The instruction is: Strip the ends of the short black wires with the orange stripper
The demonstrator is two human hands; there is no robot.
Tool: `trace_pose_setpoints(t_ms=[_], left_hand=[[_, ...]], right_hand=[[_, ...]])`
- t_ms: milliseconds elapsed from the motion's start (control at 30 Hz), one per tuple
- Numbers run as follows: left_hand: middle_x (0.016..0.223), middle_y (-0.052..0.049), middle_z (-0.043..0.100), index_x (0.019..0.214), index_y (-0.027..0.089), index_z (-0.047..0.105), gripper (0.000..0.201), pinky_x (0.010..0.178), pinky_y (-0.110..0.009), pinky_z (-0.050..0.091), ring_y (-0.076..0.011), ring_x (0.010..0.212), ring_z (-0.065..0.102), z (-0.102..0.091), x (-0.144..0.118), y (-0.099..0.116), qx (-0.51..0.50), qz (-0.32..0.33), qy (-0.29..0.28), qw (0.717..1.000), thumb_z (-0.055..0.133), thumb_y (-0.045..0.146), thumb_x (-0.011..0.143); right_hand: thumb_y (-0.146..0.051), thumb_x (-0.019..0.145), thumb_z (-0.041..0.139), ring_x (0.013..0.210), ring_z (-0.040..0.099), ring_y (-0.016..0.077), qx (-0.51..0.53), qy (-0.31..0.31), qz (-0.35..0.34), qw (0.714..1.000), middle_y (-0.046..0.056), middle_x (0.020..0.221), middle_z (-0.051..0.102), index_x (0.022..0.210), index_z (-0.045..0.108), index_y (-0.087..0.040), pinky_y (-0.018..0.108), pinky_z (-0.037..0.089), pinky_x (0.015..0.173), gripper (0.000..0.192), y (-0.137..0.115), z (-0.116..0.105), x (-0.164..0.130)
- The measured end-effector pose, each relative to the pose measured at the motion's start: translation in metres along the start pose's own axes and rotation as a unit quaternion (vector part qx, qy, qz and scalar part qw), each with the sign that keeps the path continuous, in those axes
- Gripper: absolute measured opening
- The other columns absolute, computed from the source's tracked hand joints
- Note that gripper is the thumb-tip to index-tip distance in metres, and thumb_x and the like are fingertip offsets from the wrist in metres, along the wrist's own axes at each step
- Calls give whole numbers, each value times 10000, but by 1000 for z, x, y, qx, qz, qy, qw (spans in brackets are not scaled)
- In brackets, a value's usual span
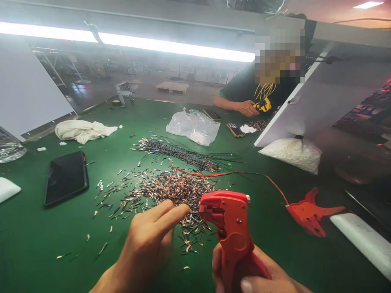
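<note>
phone (pixel 66 178) left of wire scraps (pixel 165 191), bundle (pixel 180 154) behind

Wearer's body, head cam: only two hands and short stretches of forearm in frame, all at the bottom edge. Left hand (pixel 149 240): bare, no glove, no ring, no watch or strap on the wrist. Forearm bare down to the frame edge, no sleeve or cuff showing. Right hand (pixel 259 272): bare too, no glove. Thumbnail visible at the bottom edge, short and plain, no polish. A couple of fingers show, no rings on them. Wrist cropped by the frame, so can't tell about a sleeve or band there. No tape, plasters or markings on either hand. Nothing else of the body in view.
</note>
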State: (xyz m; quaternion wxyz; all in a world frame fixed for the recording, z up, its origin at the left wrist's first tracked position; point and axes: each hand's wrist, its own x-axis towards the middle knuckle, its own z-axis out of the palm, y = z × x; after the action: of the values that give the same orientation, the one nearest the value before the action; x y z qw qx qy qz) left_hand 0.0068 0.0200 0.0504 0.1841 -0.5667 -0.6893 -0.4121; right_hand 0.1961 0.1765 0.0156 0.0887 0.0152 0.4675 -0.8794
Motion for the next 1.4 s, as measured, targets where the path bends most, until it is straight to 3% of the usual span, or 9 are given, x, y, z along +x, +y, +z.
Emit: trace_pose_setpoints(t_ms=[200, 300, 433, 533, 700, 900, 1033, 1267, 1400], left_hand=[[612, 30, 597, 913, 163, 664, 282, 431, -150, 416, -69, 464, 522, 1, -3, -3, 4, -1, 3, 1000, 457, -23, 866], [639, 19, 620, 960, 146, 650, 253, 459, -155, 443, -73, 485, 547, 1, -4, -4, -10, -14, 7, 1000, 476, -17, 875], [660, 8, 621, 993, 136, 649, 276, 480, -156, 455, -81, 510, 556, 2, -6, -5, 8, -4, 4, 1000, 468, -29, 865], [615, 37, 541, 987, 145, 651, 300, 448, -147, 404, -76, 484, 491, 2, -7, -5, 25, 3, 2, 1000, 459, -40, 850], [614, 46, 520, 980, 166, 650, 320, 448, -135, 361, -66, 476, 455, 0, -4, -3, 36, 29, -13, 999, 451, -52, 858], [622, 44, 526, 978, 183, 646, 312, 443, -158, 344, -76, 470, 448, -1, -5, -6, 48, 33, -24, 998, 452, -36, 869], [610, 50, 503, 991, 180, 637, 313, 435, -166, 339, -81, 466, 438, 0, -7, -8, 44, 34, -25, 998, 462, -44, 861], [670, 12, 597, 1052, 158, 616, 131, 503, -187, 449, -104, 543, 549, 3, -4, -6, 33, 21, -33, 999, 528, 125, 961], [680, 3, 610, 1040, 145, 605, 114, 511, -181, 455, -100, 554, 551, 2, -4, -4, 18, 21, -32, 999, 519, 125, 969]], right_hand=[[-443, 759, 716, 734, 509, 158, -11, 78, 55, 995, 57, 863, 604, 1071, 624, -146, 265, 385, 681, 440, -14, 13, 1], [-463, 693, 757, 677, 484, 149, -7, 32, 57, 998, 44, 806, 578, 1010, 617, -145, 268, 383, 657, 470, -14, 15, 1], [-406, 751, 725, 743, 501, 150, 11, 74, 51, 996, 55, 865, 598, 1048, 625, -142, 258, 371, 697, 410, -10, 12, 1], [-404, 753, 741, 739, 521, 157, 1, 5, 17, 1000, 59, 849, 609, 1051, 631, -142, 262, 385, 691, 412, -6, 9, 0], [-414, 774, 718, 731, 522, 147, 19, 74, 2, 997, 74, 859, 641, 1026, 660, -115, 257, 354, 681, 396, 0, 10, -1], [-474, 836, 683, 683, 473, 132, -48, 11, 0, 999, 71, 804, 583, 965, 624, -105, 251, 346, 622, 395, -2, 4, 1], [-485, 855, 666, 643, 435, 113, -46, 47, -16, 998, 32, 737, 525, 921, 597, -115, 239, 317, 582, 382, 3, 0, 0], [-521, 842, 671, 600, 374, 104, -44, 16, 0, 999, -1, 719, 452, 913, 558, -151, 229, 287, 534, 394, 8, -1, -3], [-572, 802, 688, 604, 354, 113, -72, 67, 29, 995, -12, 702, 421, 844, 547, -166, 251, 277, 545, 431, 4, 3, -6]])
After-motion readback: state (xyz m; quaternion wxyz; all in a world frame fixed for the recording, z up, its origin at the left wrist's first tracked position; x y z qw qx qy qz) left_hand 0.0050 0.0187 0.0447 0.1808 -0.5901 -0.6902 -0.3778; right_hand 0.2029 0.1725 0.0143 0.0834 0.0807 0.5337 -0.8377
